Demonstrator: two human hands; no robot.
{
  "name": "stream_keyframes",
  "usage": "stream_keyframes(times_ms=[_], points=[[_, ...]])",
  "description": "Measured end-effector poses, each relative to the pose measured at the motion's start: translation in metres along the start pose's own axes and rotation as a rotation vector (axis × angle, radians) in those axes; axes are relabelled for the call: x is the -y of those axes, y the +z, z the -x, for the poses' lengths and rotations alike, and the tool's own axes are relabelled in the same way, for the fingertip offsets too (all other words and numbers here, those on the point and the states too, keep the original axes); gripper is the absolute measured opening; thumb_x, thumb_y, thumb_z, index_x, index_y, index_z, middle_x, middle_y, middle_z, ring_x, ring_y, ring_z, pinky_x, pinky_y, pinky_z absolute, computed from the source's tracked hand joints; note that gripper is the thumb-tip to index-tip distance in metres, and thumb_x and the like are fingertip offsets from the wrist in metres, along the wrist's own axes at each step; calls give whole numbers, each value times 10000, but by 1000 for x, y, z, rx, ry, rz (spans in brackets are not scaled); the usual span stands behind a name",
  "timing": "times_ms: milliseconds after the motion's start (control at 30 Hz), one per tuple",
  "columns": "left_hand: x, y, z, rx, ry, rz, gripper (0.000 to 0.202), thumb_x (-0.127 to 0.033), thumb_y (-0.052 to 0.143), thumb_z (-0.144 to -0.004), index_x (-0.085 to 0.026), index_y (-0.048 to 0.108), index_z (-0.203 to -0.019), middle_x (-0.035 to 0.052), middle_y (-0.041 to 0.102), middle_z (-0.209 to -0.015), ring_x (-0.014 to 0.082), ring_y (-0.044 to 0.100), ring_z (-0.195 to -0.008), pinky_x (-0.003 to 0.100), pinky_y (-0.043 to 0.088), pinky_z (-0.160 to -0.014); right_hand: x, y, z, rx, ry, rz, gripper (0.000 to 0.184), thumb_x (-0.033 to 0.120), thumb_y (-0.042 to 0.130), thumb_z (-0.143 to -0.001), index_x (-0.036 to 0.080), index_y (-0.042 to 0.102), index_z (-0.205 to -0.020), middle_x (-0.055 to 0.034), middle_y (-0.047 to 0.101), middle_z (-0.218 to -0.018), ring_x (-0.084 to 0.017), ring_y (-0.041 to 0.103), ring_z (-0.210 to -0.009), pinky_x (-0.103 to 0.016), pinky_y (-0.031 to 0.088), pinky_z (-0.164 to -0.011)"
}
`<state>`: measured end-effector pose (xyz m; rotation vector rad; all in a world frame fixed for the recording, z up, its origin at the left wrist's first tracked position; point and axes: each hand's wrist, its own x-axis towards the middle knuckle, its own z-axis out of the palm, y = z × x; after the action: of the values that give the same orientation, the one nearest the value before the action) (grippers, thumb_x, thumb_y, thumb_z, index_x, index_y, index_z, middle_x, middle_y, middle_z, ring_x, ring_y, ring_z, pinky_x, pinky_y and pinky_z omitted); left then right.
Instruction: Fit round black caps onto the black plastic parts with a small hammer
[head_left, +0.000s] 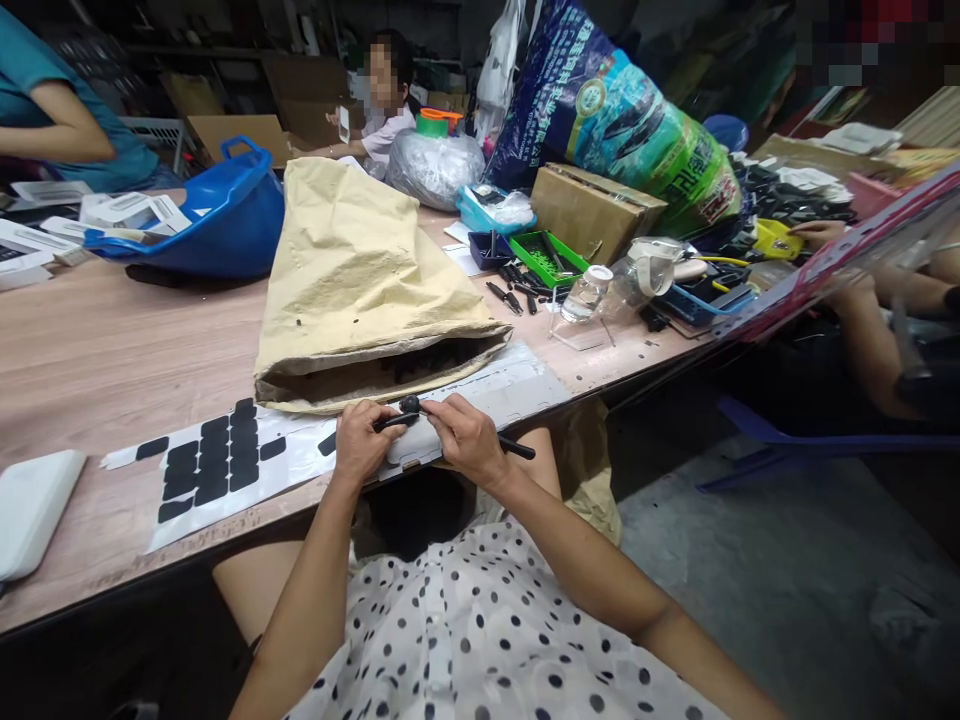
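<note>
My left hand (360,440) is closed on a small black rod-shaped part (396,421) at the table's front edge. Close beside it, my right hand (471,440) grips a thin tool whose black handle (517,447) sticks out behind the palm. Between the fingertips sits a small round black piece (409,404); which hand bears it, I cannot tell. Under both hands lies a grey-white board (502,392). To the left, a white sheet (289,462) carries several black rounded stickers (214,455). Just beyond the hands, a tan paper sack (352,270) lies with its mouth towards me, dark contents inside.
A blue basin (240,225) with white boxes stands at the back left, and a white block (37,510) lies at the left. Farther right are a green tray (547,258), a clear jar (586,295) and a cardboard box (592,215). Other people sit around the table.
</note>
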<state>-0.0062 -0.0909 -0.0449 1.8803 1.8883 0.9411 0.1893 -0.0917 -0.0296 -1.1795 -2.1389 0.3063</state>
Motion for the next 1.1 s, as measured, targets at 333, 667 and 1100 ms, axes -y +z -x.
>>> stream_keyframes(times_ms=[333,667,1100], points=[[0,-3,0,25,-9,14,80,-240,726,-703,-266,740,-777,4,678,-805,247,570,-898,396,450,-865,-19,-7,-4,-32,51,31,347,206,487,-993,306,698,-1251,-39,684,-993,-173,654,-934,-248,525,-828],[-4,-9,2,46,30,-23,72,-243,717,-702,-248,685,-766,14,667,-829,253,559,-889,408,455,-861,-77,-19,-23,93,-64,259,201,191,603,-924,253,746,-1052,-58,667,-929,-230,543,-932,-324,414,-809],[-28,7,92,296,388,-12,140,-261,550,-875,-233,685,-899,46,724,-787,213,666,-720,345,513,-703,-75,-17,-21,96,-37,230,201,234,586,-940,243,730,-1080,-66,650,-978,-238,521,-946,-344,404,-842]])
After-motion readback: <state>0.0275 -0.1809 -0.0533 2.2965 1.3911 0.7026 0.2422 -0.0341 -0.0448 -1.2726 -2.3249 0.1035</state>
